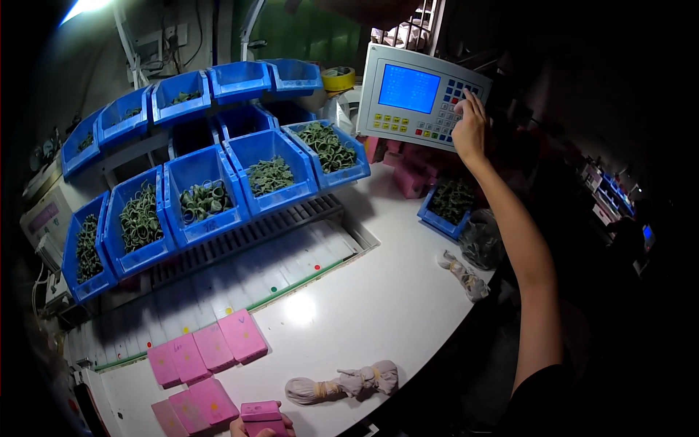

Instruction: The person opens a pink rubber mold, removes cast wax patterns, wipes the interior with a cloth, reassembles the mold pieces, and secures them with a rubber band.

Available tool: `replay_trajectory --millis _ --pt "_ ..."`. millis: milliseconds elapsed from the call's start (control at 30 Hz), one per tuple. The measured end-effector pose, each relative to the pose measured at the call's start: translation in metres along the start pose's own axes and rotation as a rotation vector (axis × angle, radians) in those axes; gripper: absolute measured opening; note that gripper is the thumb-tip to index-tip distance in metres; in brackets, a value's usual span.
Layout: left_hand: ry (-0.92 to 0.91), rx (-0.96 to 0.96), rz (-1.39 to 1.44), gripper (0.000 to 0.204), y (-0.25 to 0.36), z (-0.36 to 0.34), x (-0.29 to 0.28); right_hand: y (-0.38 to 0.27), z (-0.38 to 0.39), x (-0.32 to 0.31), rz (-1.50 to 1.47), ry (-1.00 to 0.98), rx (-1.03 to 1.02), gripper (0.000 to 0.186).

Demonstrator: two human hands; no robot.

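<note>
At the lower edge, my left hand [239, 427] is wrapped round a pink block [261, 412] with a dark line across it. My right arm stretches out to a light grey control panel [370, 91] with a lit blue screen [409, 87] and a keypad. There my right hand [472, 131] has its fingers extended over the keys, and nothing shows in it. The fingertips are at the upper keys; whether one is pressed I cannot tell. Several flat pink blocks [244, 335] lie in two rows beside my left hand, some with pen marks.
Tilted blue bins [200, 200] in two tiers hold greenish curled pieces. A bundle of pale cloth [342, 384] tied with bands lies on the white table [320, 298]. Another bundle [464, 275], a blue bin [445, 211] and a dark plastic bag [480, 240] sit along the right edge.
</note>
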State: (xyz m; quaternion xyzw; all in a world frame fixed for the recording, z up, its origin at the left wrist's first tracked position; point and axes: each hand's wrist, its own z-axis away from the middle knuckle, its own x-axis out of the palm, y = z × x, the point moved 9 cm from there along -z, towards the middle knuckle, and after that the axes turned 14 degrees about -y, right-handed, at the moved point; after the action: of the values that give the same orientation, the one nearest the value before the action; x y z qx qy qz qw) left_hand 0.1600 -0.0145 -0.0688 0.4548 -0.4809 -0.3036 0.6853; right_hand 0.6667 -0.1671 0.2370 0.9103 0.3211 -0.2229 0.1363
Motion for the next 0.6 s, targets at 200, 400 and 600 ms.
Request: replay_trajectory --millis 200,400,600 --pt "-0.015 0.001 -0.021 0.038 0.005 -0.004 0.005 0.031 -0.006 0.007 -0.292 0.076 0.016 0.026" --pt "-0.015 -0.046 -0.004 0.034 0.009 -0.007 0.013 0.075 -0.013 0.028 -0.754 -0.019 0.129 0.032" --pt "-0.002 -0.036 -0.024 0.036 0.007 -0.006 0.011 0.114 0.012 0.05 -1.07 0.036 0.647 0.034"
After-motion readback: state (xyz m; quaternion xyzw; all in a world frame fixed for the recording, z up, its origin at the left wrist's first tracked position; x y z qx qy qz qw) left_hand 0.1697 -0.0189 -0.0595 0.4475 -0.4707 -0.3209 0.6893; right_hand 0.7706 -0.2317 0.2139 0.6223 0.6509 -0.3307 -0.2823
